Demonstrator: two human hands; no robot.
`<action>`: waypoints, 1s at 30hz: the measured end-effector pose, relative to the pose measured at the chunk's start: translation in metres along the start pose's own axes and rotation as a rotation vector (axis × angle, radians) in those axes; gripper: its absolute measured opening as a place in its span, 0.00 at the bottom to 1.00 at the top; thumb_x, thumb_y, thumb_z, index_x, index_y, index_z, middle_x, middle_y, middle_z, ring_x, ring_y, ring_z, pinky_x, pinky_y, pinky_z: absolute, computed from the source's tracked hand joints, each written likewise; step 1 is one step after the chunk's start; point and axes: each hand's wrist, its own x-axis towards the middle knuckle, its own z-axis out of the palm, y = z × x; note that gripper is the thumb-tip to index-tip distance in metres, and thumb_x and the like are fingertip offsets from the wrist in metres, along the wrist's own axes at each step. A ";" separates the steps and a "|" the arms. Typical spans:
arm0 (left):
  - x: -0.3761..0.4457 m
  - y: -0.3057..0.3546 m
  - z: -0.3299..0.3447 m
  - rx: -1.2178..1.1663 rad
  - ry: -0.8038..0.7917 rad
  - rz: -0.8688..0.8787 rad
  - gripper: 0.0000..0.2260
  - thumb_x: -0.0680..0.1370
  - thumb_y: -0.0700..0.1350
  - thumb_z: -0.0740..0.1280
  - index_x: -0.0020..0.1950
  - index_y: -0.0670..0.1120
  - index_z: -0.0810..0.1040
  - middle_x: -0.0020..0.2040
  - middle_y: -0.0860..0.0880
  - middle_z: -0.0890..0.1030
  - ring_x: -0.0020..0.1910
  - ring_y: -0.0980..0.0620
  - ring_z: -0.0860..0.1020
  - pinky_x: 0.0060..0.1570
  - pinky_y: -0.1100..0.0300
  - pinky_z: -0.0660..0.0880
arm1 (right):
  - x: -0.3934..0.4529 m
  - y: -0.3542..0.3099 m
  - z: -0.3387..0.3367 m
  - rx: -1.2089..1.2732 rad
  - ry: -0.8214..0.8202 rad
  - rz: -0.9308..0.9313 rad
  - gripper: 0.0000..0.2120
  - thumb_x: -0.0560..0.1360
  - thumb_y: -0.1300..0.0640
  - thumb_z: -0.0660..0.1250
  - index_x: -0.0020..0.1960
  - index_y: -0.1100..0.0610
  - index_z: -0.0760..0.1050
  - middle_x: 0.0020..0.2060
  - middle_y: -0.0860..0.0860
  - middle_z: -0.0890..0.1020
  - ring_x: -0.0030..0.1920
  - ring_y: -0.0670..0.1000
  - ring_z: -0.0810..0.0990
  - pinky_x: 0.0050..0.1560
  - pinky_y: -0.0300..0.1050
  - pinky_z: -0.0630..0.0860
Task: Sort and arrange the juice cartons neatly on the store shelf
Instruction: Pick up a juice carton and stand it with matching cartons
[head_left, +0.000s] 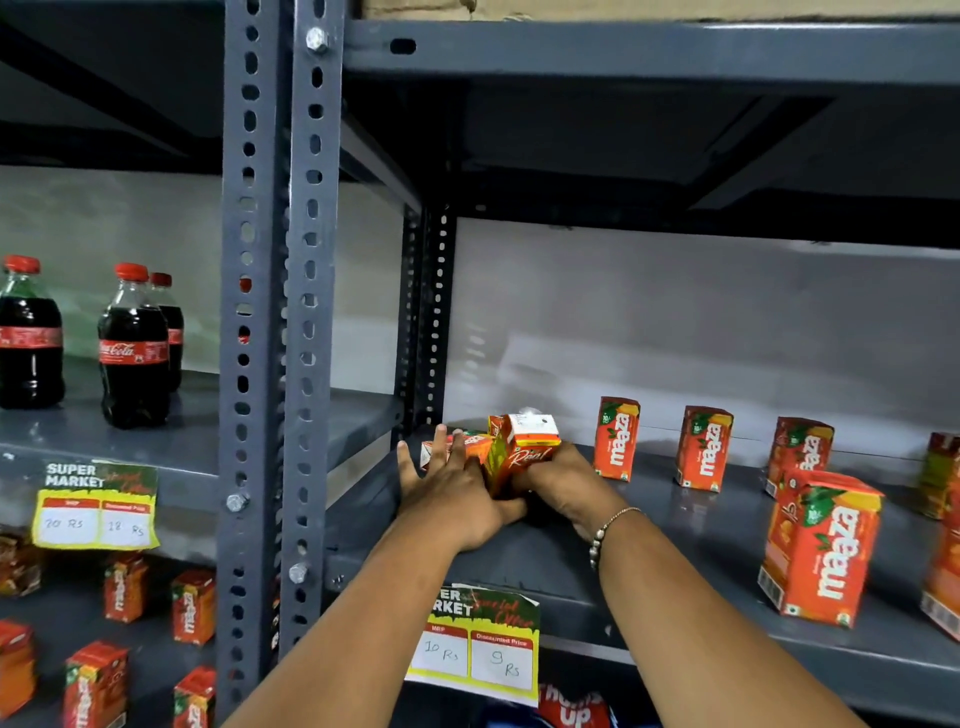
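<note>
Price tag (475, 644) hangs off the shelf (675, 566) edge, nearest me. Both forearms reach past it. My right hand (558, 480) wraps the tilted Real carton (522, 457); left hand (449, 483), fingers splayed and gripping nothing, presses against the fallen carton (460, 448) beside it. Both sit at the shelf's left end, near the upright post (283, 332). Risk: squeezing two cartons together could tip or crush one. Farther right, maaza cartons (615, 439) stand upright, spaced apart, orange-red, corners crisp.
</note>
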 end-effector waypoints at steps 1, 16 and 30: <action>0.001 -0.001 0.001 -0.001 -0.008 0.011 0.42 0.68 0.73 0.51 0.78 0.56 0.48 0.80 0.48 0.42 0.76 0.49 0.33 0.67 0.36 0.28 | -0.001 0.000 0.001 0.007 -0.036 -0.031 0.21 0.66 0.77 0.65 0.56 0.64 0.76 0.46 0.58 0.81 0.42 0.51 0.79 0.34 0.34 0.77; 0.000 0.001 0.001 -0.029 0.026 0.041 0.47 0.67 0.76 0.44 0.79 0.50 0.46 0.80 0.48 0.44 0.76 0.50 0.35 0.70 0.38 0.33 | 0.023 0.016 -0.004 -0.157 0.180 0.035 0.23 0.60 0.61 0.80 0.51 0.53 0.75 0.49 0.55 0.84 0.50 0.55 0.82 0.53 0.54 0.80; -0.009 0.023 -0.035 -0.131 0.534 0.086 0.41 0.73 0.70 0.48 0.78 0.47 0.43 0.80 0.47 0.40 0.76 0.48 0.35 0.70 0.39 0.35 | -0.023 -0.086 -0.054 -0.240 0.496 -0.317 0.17 0.67 0.64 0.74 0.55 0.58 0.77 0.50 0.52 0.83 0.50 0.51 0.81 0.51 0.41 0.78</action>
